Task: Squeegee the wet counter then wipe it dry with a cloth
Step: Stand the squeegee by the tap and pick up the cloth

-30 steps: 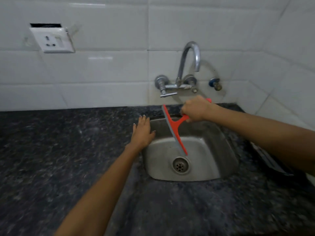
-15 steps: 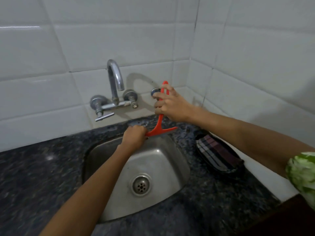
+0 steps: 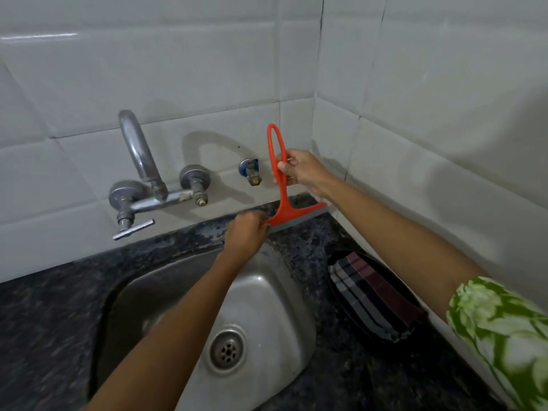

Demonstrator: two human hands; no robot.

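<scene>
Right hand [image 3: 302, 170] is gripping the looped handle of the orange plastic squeegee [image 3: 284, 200]; left hand [image 3: 246, 234] is pinching the blade's left end, likely steadying it against the wet black granite counter [image 3: 299, 241] behind the steel sink [image 3: 261, 295]. Striped folded cloth [image 3: 370, 295] is lying just right of the sink, ready for drying.

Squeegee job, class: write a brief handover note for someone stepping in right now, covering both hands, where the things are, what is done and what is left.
Right hand: gripping the squeegee by its loop handle, held upright.
Left hand: holding the blade's left end.
Blade sits on the counter in the back corner, behind the sink, close to the wall.
Cloth: folded, on the counter right of the sink, untouched.
Done: squeegee placed for a stroke; how much is cleared cannot be told.
Left: pull water into the sink, then wipe dry with the cloth.
</scene>
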